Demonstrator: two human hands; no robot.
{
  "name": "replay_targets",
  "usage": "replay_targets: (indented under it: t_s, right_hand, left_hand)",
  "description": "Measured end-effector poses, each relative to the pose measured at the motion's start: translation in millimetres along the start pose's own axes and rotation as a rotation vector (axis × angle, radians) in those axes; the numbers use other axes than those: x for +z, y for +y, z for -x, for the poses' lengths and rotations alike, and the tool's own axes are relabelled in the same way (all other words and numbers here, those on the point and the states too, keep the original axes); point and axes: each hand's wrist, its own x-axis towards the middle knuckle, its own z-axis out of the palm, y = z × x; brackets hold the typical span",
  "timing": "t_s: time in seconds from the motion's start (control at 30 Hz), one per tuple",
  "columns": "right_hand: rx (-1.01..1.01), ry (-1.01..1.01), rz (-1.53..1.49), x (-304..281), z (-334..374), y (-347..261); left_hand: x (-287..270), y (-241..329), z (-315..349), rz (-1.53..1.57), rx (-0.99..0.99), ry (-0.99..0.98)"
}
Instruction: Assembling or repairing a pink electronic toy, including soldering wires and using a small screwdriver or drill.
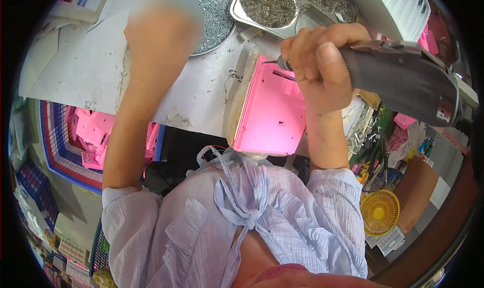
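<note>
My right hand (pixel 325 61) is wrapped round a dark grey power screwdriver (pixel 403 78), held almost level. Its thin bit points left and meets the far left corner of a pink plastic panel (pixel 272 116), as far as I can see. The panel lies at the table's near edge, in a holder with a worn, pale rim. Out to the left, my left hand (pixel 161 31) is over the near left side of a round metal bowl (pixel 215 49) full of small silvery screws (pixel 217 15). That hand is blurred, so its fingers and anything in them cannot be made out.
Right of the bowl stands a metal tray (pixel 239 16) with small coiled springs (pixel 269 5). A white ribbed bin (pixel 388 8) is at the far right. Below the table's left edge, a blue-and-red basket (pixel 49 136) holds pink parts. A yellow basket (pixel 380 212) sits lower right.
</note>
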Motion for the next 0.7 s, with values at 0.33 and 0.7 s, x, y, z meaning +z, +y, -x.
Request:
replay_targets:
  t_s: [0.33,0.7]
  right_hand:
    - [0.036,0.002,0.138,12,0,11]
    - [0.037,0.005,0.368,20,21,-4]
  left_hand:
    - [16,-5,-7,-0.166,0.094,0.085]
    - [1,-1,-6,0.048,0.001,-0.04]
